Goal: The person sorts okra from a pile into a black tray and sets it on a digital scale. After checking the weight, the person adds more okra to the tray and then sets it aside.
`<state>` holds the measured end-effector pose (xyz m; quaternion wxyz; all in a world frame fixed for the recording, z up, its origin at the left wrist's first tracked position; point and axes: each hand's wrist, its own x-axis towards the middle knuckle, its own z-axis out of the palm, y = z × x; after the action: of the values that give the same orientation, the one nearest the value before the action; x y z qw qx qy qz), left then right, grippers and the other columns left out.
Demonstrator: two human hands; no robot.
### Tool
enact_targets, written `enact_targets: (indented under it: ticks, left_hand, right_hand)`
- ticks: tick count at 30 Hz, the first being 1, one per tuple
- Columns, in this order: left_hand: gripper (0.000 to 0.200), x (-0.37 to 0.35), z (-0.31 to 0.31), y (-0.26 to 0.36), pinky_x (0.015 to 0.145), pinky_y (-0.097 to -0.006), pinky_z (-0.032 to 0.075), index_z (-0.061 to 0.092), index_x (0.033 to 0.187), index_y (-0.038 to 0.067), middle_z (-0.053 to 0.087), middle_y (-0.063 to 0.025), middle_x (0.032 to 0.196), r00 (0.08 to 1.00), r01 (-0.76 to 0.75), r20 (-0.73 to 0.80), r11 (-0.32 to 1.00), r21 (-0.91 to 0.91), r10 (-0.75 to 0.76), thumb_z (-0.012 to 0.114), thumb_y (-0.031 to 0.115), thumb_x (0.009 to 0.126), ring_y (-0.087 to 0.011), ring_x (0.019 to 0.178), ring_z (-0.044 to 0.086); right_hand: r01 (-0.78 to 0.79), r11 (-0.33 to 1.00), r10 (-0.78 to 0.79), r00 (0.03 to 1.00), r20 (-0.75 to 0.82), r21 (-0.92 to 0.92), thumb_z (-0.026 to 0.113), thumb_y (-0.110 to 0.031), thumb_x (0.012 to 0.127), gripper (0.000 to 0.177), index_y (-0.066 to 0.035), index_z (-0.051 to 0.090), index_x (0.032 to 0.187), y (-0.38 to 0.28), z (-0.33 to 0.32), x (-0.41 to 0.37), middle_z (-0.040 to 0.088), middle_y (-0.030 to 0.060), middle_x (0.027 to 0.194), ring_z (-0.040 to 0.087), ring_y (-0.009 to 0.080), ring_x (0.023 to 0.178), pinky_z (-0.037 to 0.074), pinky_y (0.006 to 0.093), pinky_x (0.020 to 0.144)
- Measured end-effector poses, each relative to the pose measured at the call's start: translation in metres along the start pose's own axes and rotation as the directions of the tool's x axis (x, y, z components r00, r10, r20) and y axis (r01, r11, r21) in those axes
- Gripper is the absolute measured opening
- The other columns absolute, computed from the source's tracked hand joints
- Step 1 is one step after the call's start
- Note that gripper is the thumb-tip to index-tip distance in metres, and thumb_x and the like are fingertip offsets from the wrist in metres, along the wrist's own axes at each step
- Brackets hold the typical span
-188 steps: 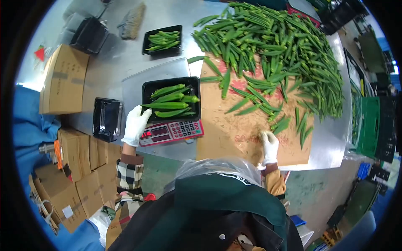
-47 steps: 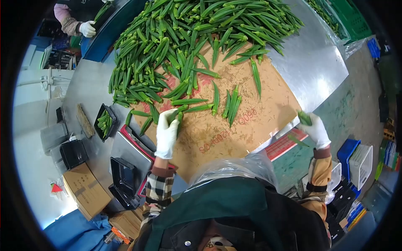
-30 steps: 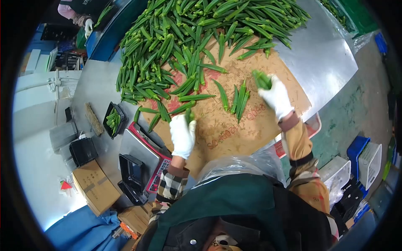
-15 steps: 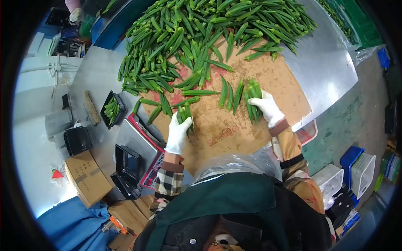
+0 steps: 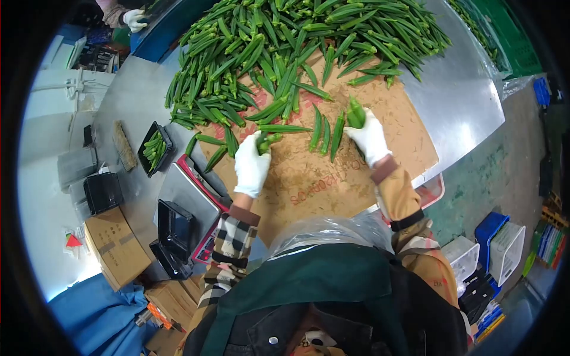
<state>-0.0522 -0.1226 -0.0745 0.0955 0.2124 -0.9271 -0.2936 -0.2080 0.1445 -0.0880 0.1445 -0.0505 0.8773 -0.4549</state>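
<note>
shiny metal counter (image 5: 469,98) here with a flattened cardboard sheet (image 5: 359,193) on it, and a huge okra pile (image 5: 261,50) covers the far part of the sheet and spills past it onto the metal. both hands have white gloves on and both are over the cardboard. left hand (image 5: 252,169) has its fingers curled closed around a small bunch of okra (image 5: 267,141), near the left side of the sheet. right hand (image 5: 369,139) is farther right, fingers closed round a second bunch of okra (image 5: 355,113) with the tips poking out past the glove. can't tell how many pods are in either grip. between the hands there's a few loose pods (image 5: 326,135) lying roughly side by side. off to the left there's a scale (image 5: 199,193) with a red edge, and an open black container (image 5: 175,225) sits at its left side. farther out there's a black tray (image 5: 170,145) holding more okra, with a brush (image 5: 124,145) just beside it, plus a cardboard box (image 5: 117,248) lower down. top left you can see another person's gloved hand (image 5: 135,21), well apart from these two.
</note>
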Motion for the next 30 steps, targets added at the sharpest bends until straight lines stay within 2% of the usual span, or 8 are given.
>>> enact_targets:
  ticks: [2, 6, 9, 13, 17, 20, 27, 30]
  left_hand:
    - [0.034, -0.004, 0.026, -0.022, 0.086, -0.0424, 0.048, 0.062, 0.110, 0.004, 0.065, -0.0162, 0.105, 0.954, -0.252, -0.081, 0.920, 0.299, 0.288, 0.071, 0.006, 0.077, -0.0356, 0.100, 0.061]
    - [0.029, -0.006, 0.024, -0.004, 0.079, -0.0451, 0.046, 0.057, 0.101, 0.007, 0.060, -0.0142, 0.093, 0.992, -0.116, 0.099, 0.884, 0.453, 0.079, 0.072, 0.009, 0.077, -0.0343, 0.091, 0.058]
    - [0.035, -0.008, 0.018, -0.001, 0.081, -0.0451, 0.048, 0.059, 0.106, 0.006, 0.062, -0.0146, 0.096, 0.999, -0.031, 0.039, 0.951, 0.308, 0.019, 0.073, 0.003, 0.074, -0.0364, 0.093, 0.060]
    - [0.038, 0.017, 0.015, 0.012, 0.083, -0.0441, 0.049, 0.060, 0.109, 0.008, 0.065, -0.0132, 0.099, 0.965, -0.217, -0.108, 0.958, 0.190, 0.240, 0.069, -0.001, 0.074, -0.0358, 0.095, 0.061]
    - [0.035, 0.034, 0.029, 0.007, 0.082, -0.0444, 0.047, 0.060, 0.106, 0.010, 0.065, -0.0119, 0.095, 0.934, -0.320, -0.053, 0.891, 0.323, 0.354, 0.067, 0.000, 0.074, -0.0344, 0.093, 0.060]
    - [0.033, 0.037, 0.032, -0.006, 0.082, -0.0453, 0.047, 0.059, 0.105, 0.010, 0.064, -0.0115, 0.093, 0.963, -0.267, 0.085, 0.866, 0.422, 0.255, 0.068, 0.001, 0.074, -0.0343, 0.092, 0.060]
    - [0.021, 0.039, 0.027, 0.002, 0.075, -0.0463, 0.049, 0.059, 0.100, 0.009, 0.060, -0.0142, 0.092, 0.973, -0.224, 0.028, 0.912, 0.344, 0.229, 0.067, 0.007, 0.080, -0.0362, 0.089, 0.059]
    - [0.020, 0.039, 0.032, -0.007, 0.075, -0.0464, 0.050, 0.060, 0.100, 0.009, 0.060, -0.0145, 0.094, 0.971, -0.236, 0.057, 0.895, 0.378, 0.232, 0.068, 0.008, 0.081, -0.0368, 0.089, 0.060]
  right_hand:
    - [-0.023, 0.980, 0.019, 1.000, -0.021, -0.197, 0.085, -0.023, 0.075, 0.076, -0.005, 0.049, 0.139, 0.000, 0.032, 0.003, 0.068, 0.0239, 0.115, 0.066, 0.0402, 0.108, 0.054, 0.0421, 0.091]
    - [-0.101, 0.905, 0.122, 0.992, 0.023, -0.413, 0.079, -0.019, 0.078, 0.079, -0.007, 0.041, 0.146, -0.027, 0.043, 0.005, 0.068, 0.0226, 0.115, 0.067, 0.0380, 0.104, 0.054, 0.0449, 0.089]
    - [-0.129, 0.902, 0.147, 0.989, 0.013, -0.412, 0.076, -0.016, 0.078, 0.075, -0.006, 0.043, 0.145, -0.013, 0.024, 0.011, 0.069, 0.0215, 0.114, 0.068, 0.0385, 0.102, 0.054, 0.0448, 0.088]
    - [-0.113, 0.947, 0.133, 0.990, 0.047, -0.301, 0.077, -0.020, 0.080, 0.078, -0.004, 0.040, 0.147, -0.010, 0.019, 0.009, 0.070, 0.0210, 0.113, 0.069, 0.0376, 0.102, 0.055, 0.0435, 0.088]
    - [-0.077, 0.886, 0.111, 0.993, 0.049, -0.458, 0.081, -0.022, 0.078, 0.093, -0.004, 0.030, 0.154, -0.026, 0.043, -0.002, 0.066, 0.0232, 0.120, 0.067, 0.0401, 0.106, 0.055, 0.0451, 0.088]
    - [-0.061, 0.892, 0.100, 0.993, 0.065, -0.449, 0.081, -0.020, 0.076, 0.096, -0.002, 0.028, 0.155, -0.021, 0.041, 0.000, 0.066, 0.0229, 0.117, 0.068, 0.0389, 0.103, 0.055, 0.0441, 0.087]
    - [-0.085, 0.956, 0.107, 0.992, 0.066, -0.281, 0.082, -0.022, 0.075, 0.103, -0.002, 0.022, 0.157, -0.031, 0.034, 0.000, 0.065, 0.0245, 0.119, 0.068, 0.0400, 0.101, 0.055, 0.0434, 0.087]
    - [-0.120, 0.890, 0.176, 0.980, 0.089, -0.440, 0.085, -0.027, 0.076, 0.111, -0.003, 0.015, 0.159, -0.049, 0.056, 0.004, 0.060, 0.0240, 0.123, 0.066, 0.0394, 0.109, 0.054, 0.0451, 0.091]
